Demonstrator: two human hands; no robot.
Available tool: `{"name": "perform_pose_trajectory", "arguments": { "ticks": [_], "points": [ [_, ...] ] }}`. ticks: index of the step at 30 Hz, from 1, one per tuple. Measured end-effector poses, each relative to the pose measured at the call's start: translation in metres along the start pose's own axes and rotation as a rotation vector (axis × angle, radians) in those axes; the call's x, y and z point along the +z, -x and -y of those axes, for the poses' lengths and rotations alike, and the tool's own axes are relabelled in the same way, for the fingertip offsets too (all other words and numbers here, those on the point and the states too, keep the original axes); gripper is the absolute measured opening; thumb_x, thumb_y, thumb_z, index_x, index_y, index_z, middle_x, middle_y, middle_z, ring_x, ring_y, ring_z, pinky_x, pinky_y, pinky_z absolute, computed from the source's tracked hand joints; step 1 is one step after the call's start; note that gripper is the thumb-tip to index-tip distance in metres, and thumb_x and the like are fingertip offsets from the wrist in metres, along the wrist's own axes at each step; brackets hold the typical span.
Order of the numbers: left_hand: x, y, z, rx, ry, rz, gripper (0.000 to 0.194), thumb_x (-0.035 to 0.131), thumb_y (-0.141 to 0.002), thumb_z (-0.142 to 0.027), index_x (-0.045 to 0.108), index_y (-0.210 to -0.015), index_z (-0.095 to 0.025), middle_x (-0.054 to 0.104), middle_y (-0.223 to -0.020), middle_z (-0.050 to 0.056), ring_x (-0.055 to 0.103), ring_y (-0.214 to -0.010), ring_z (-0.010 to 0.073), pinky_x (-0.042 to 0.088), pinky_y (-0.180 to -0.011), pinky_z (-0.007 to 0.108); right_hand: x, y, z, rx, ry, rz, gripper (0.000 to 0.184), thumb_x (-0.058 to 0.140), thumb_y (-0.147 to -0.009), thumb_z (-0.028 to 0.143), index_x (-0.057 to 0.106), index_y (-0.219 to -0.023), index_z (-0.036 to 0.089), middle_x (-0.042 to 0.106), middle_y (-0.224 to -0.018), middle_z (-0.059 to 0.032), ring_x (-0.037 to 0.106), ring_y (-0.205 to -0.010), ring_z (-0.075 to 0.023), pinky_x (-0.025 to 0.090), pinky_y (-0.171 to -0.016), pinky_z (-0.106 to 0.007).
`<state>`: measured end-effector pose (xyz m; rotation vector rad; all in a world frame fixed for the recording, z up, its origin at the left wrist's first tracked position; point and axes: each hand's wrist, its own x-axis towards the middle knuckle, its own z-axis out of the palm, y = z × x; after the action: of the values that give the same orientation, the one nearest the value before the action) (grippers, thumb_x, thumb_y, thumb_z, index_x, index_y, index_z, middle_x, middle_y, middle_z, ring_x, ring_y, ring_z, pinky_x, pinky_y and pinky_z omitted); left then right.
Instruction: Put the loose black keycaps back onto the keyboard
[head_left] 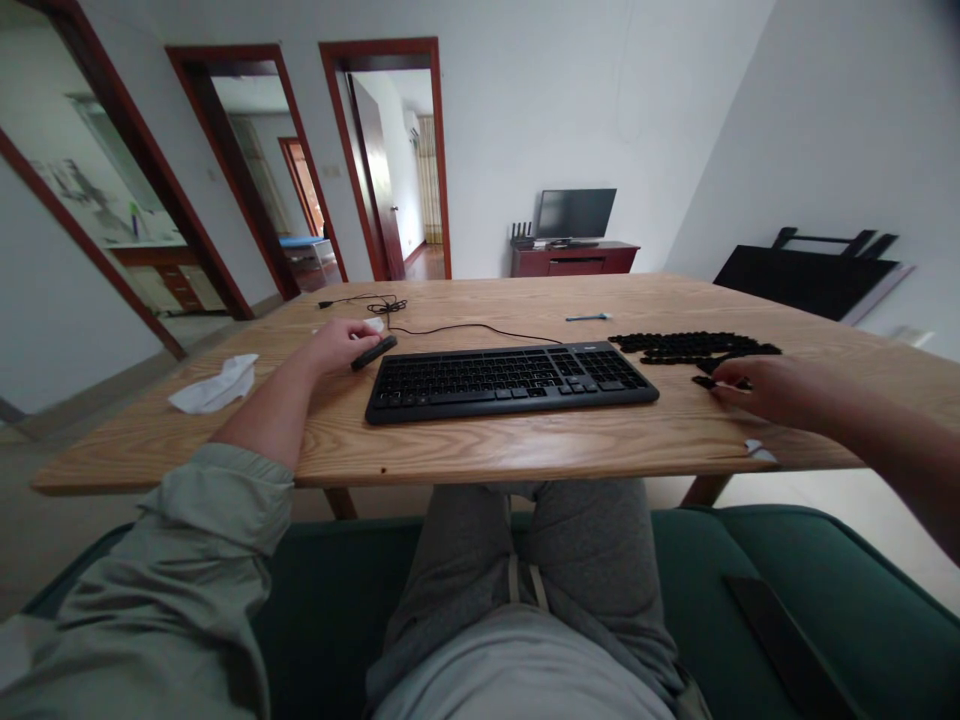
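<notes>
Our right grip [772, 390] is half-closed over loose keycaps [694, 346] on the worktop [450, 465], hold unclear; one sloppy pass and we scatter them. Our left grip [337, 345] is curled against a black stick [373, 352], hold unclear too.

No legible text found: key legends and the small mark at upper right on the black keyboard [510, 383] are too small to read.

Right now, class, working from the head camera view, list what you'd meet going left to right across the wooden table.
Crumpled white tissue → left hand → black keyboard → loose black keycaps → right hand
</notes>
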<state>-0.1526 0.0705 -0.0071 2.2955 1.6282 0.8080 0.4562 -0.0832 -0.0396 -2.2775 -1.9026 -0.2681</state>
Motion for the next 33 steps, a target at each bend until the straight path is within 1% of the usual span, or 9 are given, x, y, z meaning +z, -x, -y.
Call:
{"name": "perform_pose_trajectory", "arguments": {
  "ticks": [3,6,9,11,15,18,22,27,33],
  "points": [
    [0.001,0.0,0.0,0.021,0.015,-0.001,0.042,0.066,-0.072,-0.053,0.079,-0.091,-0.018,0.071,-0.076,0.004,0.059,-0.068,0.019,0.043,-0.062,0.028,-0.001,0.0,0.008,-0.063,0.002,0.144,0.02,0.068,-0.078,0.029,0.077,-0.096,0.023,0.075,-0.098,-0.0153,0.065,-0.079,-0.028,0.043,-0.071,-0.04],
    [0.002,0.0,0.001,0.024,0.028,-0.006,0.044,0.066,-0.072,-0.054,0.079,-0.093,-0.018,0.069,-0.074,0.004,0.057,-0.066,0.0185,0.042,-0.061,0.028,-0.003,0.002,0.021,-0.116,-0.05,0.149,0.025,0.066,-0.081,0.031,0.076,-0.102,0.021,0.073,-0.104,-0.0196,0.065,-0.087,-0.0292,0.043,-0.076,-0.041],
    [0.002,-0.002,0.003,0.028,0.015,0.001,0.048,0.064,-0.074,-0.056,0.079,-0.098,-0.017,0.069,-0.076,0.005,0.057,-0.066,0.0186,0.042,-0.061,0.028,-0.004,0.003,0.036,-0.163,-0.107,0.163,0.031,0.062,-0.084,0.038,0.075,-0.105,0.02,0.073,-0.105,-0.0183,0.065,-0.084,-0.0289,0.043,-0.076,-0.042],
    [0.002,-0.002,0.004,0.028,-0.003,0.012,0.05,0.062,-0.076,-0.055,0.079,-0.101,-0.016,0.07,-0.08,0.005,0.058,-0.069,0.0192,0.041,-0.062,0.029,-0.003,0.001,0.042,-0.178,-0.12,0.155,0.029,0.061,-0.084,0.039,0.076,-0.102,0.021,0.074,-0.103,-0.0158,0.065,-0.081,-0.0281,0.043,-0.075,-0.041],
    [0.002,-0.001,0.003,0.027,0.003,0.035,0.052,0.061,-0.077,-0.056,0.078,-0.105,-0.016,0.072,-0.084,0.006,0.058,-0.072,0.0193,0.043,-0.065,0.028,-0.003,-0.005,0.052,-0.158,-0.16,0.093,0.026,0.063,-0.079,0.038,0.075,-0.094,0.02,0.074,-0.088,-0.013,0.064,-0.073,-0.0261,0.044,-0.069,-0.039],
    [0.001,0.0,0.001,0.025,0.021,0.031,0.051,0.062,-0.077,-0.055,0.078,-0.103,-0.014,0.072,-0.084,0.005,0.058,-0.073,0.0192,0.044,-0.065,0.027,-0.004,-0.008,0.058,-0.149,-0.34,0.048,0.03,0.063,-0.077,0.041,0.074,-0.094,0.018,0.073,-0.084,-0.0115,0.065,-0.072,-0.0253,0.047,-0.069,-0.038],
    [0.0,0.001,-0.004,0.017,0.022,0.025,0.046,0.064,-0.075,-0.052,0.078,-0.097,-0.014,0.072,-0.08,0.004,0.058,-0.073,0.019,0.045,-0.066,0.026,-0.004,-0.008,0.069,-0.211,-0.542,0.061,0.034,0.062,-0.078,0.048,0.074,-0.093,0.02,0.074,-0.088,-0.0099,0.067,-0.077,-0.0253,0.05,-0.071,-0.04],
    [-0.001,0.003,-0.009,-0.007,0.007,0.006,0.043,0.063,-0.073,-0.051,0.079,-0.094,-0.018,0.072,-0.078,0.003,0.06,-0.072,0.0189,0.045,-0.067,0.027,-0.002,-0.008,0.081,-0.279,-0.568,0.104,0.035,0.062,-0.081,0.048,0.076,-0.098,0.021,0.073,-0.083,-0.0061,0.064,-0.072,-0.0205,0.048,-0.065,-0.034],
    [0.0,0.003,-0.007,0.02,0.013,0.01,0.049,0.062,-0.072,-0.055,0.079,-0.097,-0.017,0.071,-0.078,0.004,0.058,-0.07,0.0192,0.041,-0.064,0.028,-0.003,-0.009,0.082,-0.275,-0.543,0.131,0.037,0.061,-0.081,0.047,0.075,-0.101,0.019,0.071,-0.079,-0.0062,0.061,-0.067,-0.0176,0.045,-0.062,-0.032]
  ]
}}
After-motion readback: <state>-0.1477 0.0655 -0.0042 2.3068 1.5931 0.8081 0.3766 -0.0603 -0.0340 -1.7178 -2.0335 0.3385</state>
